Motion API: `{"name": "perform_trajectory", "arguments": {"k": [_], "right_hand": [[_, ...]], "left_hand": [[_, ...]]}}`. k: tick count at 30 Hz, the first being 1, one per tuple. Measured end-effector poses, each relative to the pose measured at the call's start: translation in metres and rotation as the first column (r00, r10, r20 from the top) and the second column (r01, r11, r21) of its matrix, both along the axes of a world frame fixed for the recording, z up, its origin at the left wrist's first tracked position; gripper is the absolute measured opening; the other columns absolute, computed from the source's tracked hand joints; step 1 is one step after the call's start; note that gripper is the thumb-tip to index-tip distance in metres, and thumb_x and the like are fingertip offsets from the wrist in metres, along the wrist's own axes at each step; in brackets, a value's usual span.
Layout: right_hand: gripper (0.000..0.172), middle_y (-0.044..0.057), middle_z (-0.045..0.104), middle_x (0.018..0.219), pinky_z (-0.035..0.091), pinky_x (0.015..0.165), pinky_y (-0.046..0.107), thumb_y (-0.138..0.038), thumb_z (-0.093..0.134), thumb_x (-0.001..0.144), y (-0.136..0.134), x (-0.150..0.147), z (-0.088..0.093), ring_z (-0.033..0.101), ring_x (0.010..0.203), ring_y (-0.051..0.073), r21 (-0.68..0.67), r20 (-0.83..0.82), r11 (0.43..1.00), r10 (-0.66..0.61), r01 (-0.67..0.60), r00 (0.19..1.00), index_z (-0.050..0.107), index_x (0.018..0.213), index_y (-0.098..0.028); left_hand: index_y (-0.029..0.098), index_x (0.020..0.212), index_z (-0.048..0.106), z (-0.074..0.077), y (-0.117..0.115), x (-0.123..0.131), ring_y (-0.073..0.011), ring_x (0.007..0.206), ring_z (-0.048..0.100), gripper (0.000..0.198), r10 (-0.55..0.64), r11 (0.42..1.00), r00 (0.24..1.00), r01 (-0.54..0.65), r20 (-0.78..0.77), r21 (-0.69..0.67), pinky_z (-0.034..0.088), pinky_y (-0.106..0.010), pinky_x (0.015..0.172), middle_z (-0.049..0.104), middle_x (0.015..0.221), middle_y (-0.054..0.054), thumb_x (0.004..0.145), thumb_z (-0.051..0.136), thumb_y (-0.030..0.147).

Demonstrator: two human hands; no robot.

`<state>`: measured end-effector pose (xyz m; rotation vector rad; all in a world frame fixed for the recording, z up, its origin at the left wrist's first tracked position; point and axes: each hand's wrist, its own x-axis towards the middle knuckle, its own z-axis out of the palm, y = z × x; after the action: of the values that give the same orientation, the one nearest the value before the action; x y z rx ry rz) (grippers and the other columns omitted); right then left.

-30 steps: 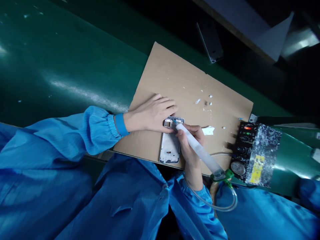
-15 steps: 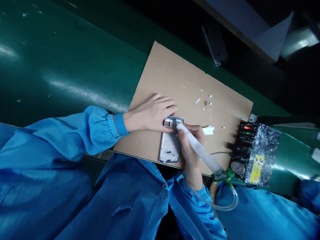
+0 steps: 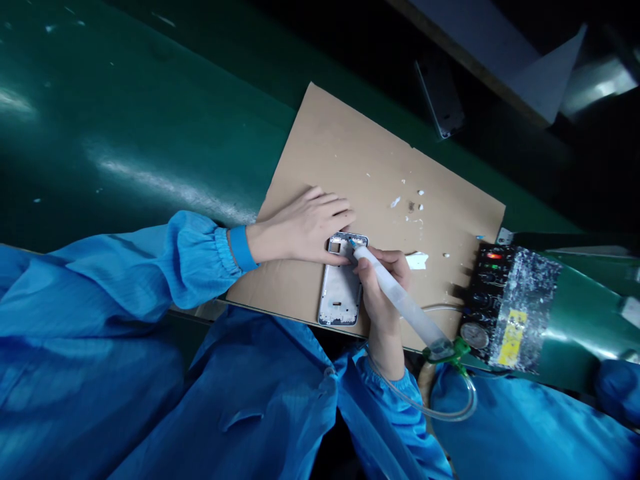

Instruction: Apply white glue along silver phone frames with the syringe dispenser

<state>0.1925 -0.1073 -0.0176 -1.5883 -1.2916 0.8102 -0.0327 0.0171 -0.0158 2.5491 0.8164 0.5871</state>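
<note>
A silver phone frame [image 3: 342, 290] lies flat on a cardboard sheet [image 3: 310, 143], close to its front edge. My left hand [image 3: 313, 227] steadies the upper left of the frame, thumb on its left side and fingers curled beyond its top edge. In my right hand [image 3: 380, 287] is a translucent glue syringe [image 3: 400, 300], gripped in a slant like a pen. Its blue needle tip [image 3: 352, 242] points down at the top part of the frame, by the small openings. Whether the tip touches the metal I cannot tell.
On the right stands a black glue dispenser [image 3: 515, 307] with lit displays, linked to the syringe by a clear hose [image 3: 467, 400]. White scraps [image 3: 417, 261] dot the cardboard. Another phone frame [image 3: 443, 103] lies on the dark strip behind. At lower right shows a person's blue sleeve [image 3: 520, 420].
The needle tip has shifted very slightly along the top of the frame. On the dark strip, the other phone frame has slid a little to the right. My left hand stays put.
</note>
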Motion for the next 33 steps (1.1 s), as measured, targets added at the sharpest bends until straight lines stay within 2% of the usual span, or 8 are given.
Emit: {"name": "perform_trajectory", "arguments": {"k": [8, 14, 26, 33], "right_hand": [[0.034, 0.003, 0.080, 0.089, 0.062, 0.065, 0.033, -0.053, 0.091, 0.104, -0.0001, 0.0013, -0.0016, 0.075, 0.074, 0.019, 0.012, 0.005, 1.000, -0.007, 0.007, 1.000, 0.078, 0.110, -0.022], [0.037, 0.003, 0.081, 0.089, 0.059, 0.061, 0.031, -0.056, 0.091, 0.103, 0.0014, 0.0002, -0.0018, 0.075, 0.071, 0.018, 0.023, 0.002, 1.000, -0.014, 0.014, 1.000, 0.075, 0.107, -0.022], [0.036, 0.003, 0.083, 0.093, 0.061, 0.067, 0.031, -0.053, 0.092, 0.102, 0.0002, 0.0023, -0.0053, 0.074, 0.073, 0.016, 0.016, -0.034, 0.999, -0.029, 0.029, 0.999, 0.072, 0.106, -0.023], [0.036, 0.002, 0.082, 0.090, 0.058, 0.064, 0.029, -0.051, 0.092, 0.103, 0.0003, 0.0030, -0.0049, 0.073, 0.072, 0.015, 0.018, -0.040, 0.999, -0.029, 0.030, 0.999, 0.071, 0.106, -0.022]], "left_hand": [[0.019, 0.108, 0.068, -0.0013, 0.0001, -0.0005, -0.0283, 0.107, 0.070, 0.043, -0.001, 1.000, 1.000, 0.001, 0.011, 0.021, 0.040, -0.044, 0.095, 0.079, 0.117, -0.009, 0.103, 0.086, 0.058], [0.020, 0.107, 0.068, -0.0016, -0.0001, -0.0008, -0.0288, 0.106, 0.070, 0.044, -0.001, 1.000, 1.000, 0.001, 0.012, 0.020, 0.040, -0.044, 0.095, 0.079, 0.116, -0.009, 0.104, 0.085, 0.060], [0.020, 0.107, 0.068, -0.0014, -0.0002, 0.0000, -0.0296, 0.107, 0.070, 0.042, -0.001, 1.000, 1.000, 0.001, 0.011, 0.014, 0.040, -0.045, 0.095, 0.079, 0.116, -0.010, 0.105, 0.083, 0.059], [0.020, 0.108, 0.069, -0.0008, -0.0003, 0.0000, -0.0304, 0.110, 0.071, 0.042, 0.000, 1.000, 1.000, 0.000, 0.002, 0.006, 0.040, -0.046, 0.095, 0.079, 0.118, -0.010, 0.104, 0.085, 0.059]]}}
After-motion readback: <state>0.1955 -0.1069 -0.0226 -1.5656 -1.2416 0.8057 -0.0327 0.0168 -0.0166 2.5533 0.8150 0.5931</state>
